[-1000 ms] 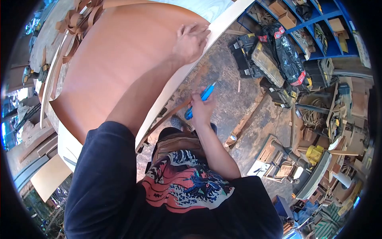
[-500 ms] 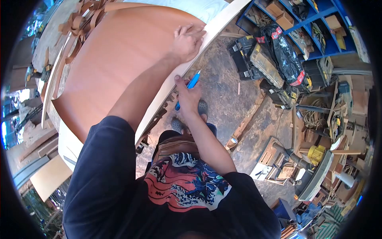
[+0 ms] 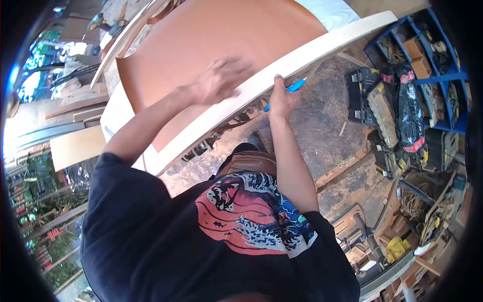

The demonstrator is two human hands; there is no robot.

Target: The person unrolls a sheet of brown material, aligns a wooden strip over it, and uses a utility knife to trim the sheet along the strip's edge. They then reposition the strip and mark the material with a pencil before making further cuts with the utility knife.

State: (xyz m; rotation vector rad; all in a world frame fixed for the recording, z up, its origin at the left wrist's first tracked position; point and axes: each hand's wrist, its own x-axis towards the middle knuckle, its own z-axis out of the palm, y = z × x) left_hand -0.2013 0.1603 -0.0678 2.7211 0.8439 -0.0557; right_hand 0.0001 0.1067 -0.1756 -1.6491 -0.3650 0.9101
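Note:
A large sheet of brown leather-like material point(image 3: 201, 35) covers the curved white panel, its near left corner curling up. My left hand point(image 3: 221, 83) is over the sheet close to the panel's near edge point(image 3: 312, 53), fingers stretched out and slightly blurred. In my right hand point(image 3: 283, 103), just outside that edge, is a blue utility knife point(image 3: 297, 85), its tip pointing away to the right. The thumb of that hand is right at the edge.
Blue shelving point(image 3: 427, 80) holds boxes and coiled material at the upper right. Black tool cases point(image 3: 363, 95) and a black-wrapped bundle point(image 3: 411, 113) stand before it. A wooden strip point(image 3: 347, 168) lies on the dusty floor. A drill point(image 3: 98, 21) rests at the upper left.
My left hand has slid back along the sheet toward the near left side. My right hand still grips the knife by the edge. The view has turned and shifted left.

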